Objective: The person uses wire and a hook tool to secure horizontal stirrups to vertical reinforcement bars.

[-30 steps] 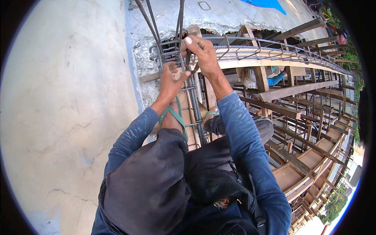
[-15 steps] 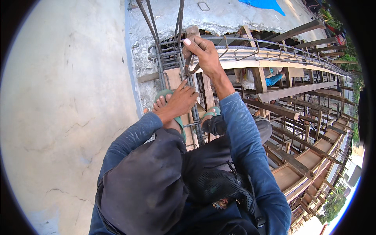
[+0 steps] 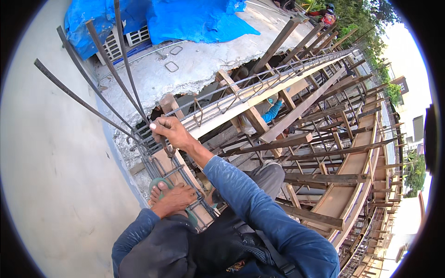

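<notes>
My right hand [image 3: 169,132] is closed on a rusty metal hand tool [image 3: 169,150], apparently pliers, at the junction of the rebar cage [image 3: 205,204] and tall upright bars [image 3: 105,60] fanning upward. Its thumb points toward those bars. Lower down, my left hand [image 3: 178,198] rests by the cage with bent fingers slightly apart, close to my foot in a green sandal [image 3: 162,185]. Another cage [image 3: 236,92] runs off to the upper right along a pale wooden form board [image 3: 296,78]. What lies under my right fingers is partly hidden.
A plain plastered wall [image 3: 51,139] stands at left. A broken-edged concrete slab [image 3: 199,55] bears blue tarps [image 3: 194,21]. A co-worker's blue sleeve [image 3: 271,112] shows among timber supports [image 3: 324,150] below the cage; open gaps drop away there. Long plywood formwork [image 3: 343,194] lies at right.
My view has swung upward, bringing the tarps into sight. My left hand has moved from the bar junction down beside my foot, while my right hand has stayed at the junction.
</notes>
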The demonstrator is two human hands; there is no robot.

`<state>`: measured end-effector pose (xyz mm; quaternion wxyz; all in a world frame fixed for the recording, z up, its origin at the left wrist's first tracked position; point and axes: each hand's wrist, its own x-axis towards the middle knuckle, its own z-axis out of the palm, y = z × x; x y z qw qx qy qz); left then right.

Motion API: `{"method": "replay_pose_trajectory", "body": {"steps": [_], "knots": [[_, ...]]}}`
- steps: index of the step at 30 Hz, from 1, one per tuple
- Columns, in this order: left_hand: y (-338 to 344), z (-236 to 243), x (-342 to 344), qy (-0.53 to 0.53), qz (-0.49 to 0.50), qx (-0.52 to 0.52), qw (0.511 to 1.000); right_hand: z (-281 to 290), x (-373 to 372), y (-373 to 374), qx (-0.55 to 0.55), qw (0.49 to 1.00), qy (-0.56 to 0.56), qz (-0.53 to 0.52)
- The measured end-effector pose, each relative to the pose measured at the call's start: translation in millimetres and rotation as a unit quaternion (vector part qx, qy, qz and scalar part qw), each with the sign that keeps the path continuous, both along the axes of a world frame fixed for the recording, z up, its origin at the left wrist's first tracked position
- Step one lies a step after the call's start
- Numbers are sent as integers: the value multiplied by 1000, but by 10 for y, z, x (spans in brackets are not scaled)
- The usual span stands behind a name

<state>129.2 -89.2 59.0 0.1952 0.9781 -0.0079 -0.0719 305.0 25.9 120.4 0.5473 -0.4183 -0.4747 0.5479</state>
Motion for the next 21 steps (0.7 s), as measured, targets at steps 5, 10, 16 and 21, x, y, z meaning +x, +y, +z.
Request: {"method": "replay_pose_trajectory", "body": {"steps": [5, 10, 16, 21], "knots": [[-150, 175, -54, -10, 62, -123, 990, -57, 22, -20, 20, 999, 22, -13], [-177, 267, -52, 153, 1, -154, 976, 51, 31, -70, -6, 1000, 17, -1], [-396, -230, -23, 191, 49, -118, 973, 121, -48, -26, -21, 1000, -13, 5], [-365, -319, 22, 116, 113, -142, 976, 58, 31, -92, -27, 999, -23, -11]]}}
